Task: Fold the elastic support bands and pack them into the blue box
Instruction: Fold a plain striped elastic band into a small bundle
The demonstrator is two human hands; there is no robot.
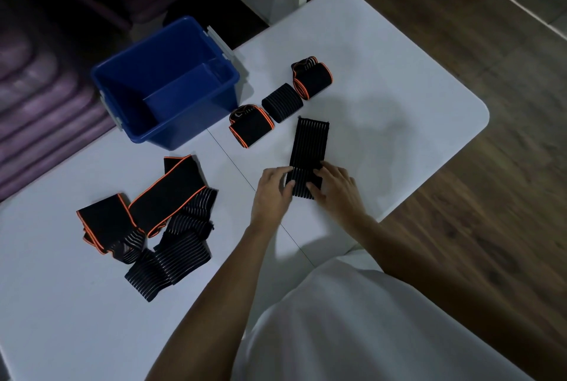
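The white, round-cornered table [383,52] carries everything I work with, its pale top setting off the dark fabric. At its far left edge stands the open blue plastic box [167,83], lidless and, from what I can see, holding no bands yet, placed within easy reach for packing. On the near left lies the tangled heap of unfolded black elastic bands, some orange-edged and some grey-striped [153,221], apparently the stock awaiting folding. Just beside the box runs a diagonal row of three finished pieces: a folded orange-trimmed band [250,127], a small folded grey-striped band [281,102], and a second folded orange-trimmed band [313,78], parked together, I judge, so they can go into the box in one batch. Near me, the long flat black band with fine grey stripes [310,153] stretches away across the table, laid straight so the folds stay square. My left hand [273,189] and right hand [336,186] each pinch a side of its near end, fingers curled over the doubled-up portion, holding the first fold aligned.
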